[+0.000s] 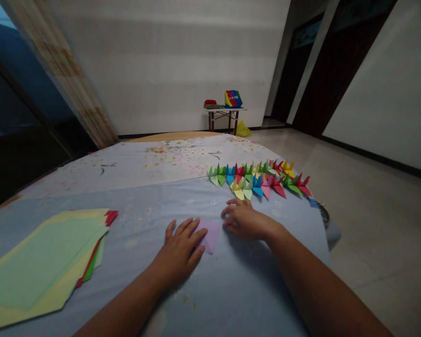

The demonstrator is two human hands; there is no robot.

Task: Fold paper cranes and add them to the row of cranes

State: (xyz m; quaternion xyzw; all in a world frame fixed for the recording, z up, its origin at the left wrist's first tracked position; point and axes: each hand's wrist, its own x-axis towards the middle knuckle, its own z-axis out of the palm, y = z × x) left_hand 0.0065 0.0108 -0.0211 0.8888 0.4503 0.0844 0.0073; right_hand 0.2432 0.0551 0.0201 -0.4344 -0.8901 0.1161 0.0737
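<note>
A small folded piece of purple paper (210, 232) lies flat on the blue cloth. My left hand (183, 247) rests on its left part with the fingers spread, hiding that side. My right hand (243, 218) is just right of the paper, apart from it, fingers loosely bent and separated, holding nothing that I can see. Beyond my right hand stand two rows of folded paper cranes (257, 186) in green, blue, red, pink and yellow.
At the left lies a stack of coloured paper sheets (45, 262), pale green on top. The tablecloth (154, 192) covers a round table whose right edge drops to the tiled floor (368, 224). Against the far wall, a small table (225, 110) bears a colourful box (233, 98).
</note>
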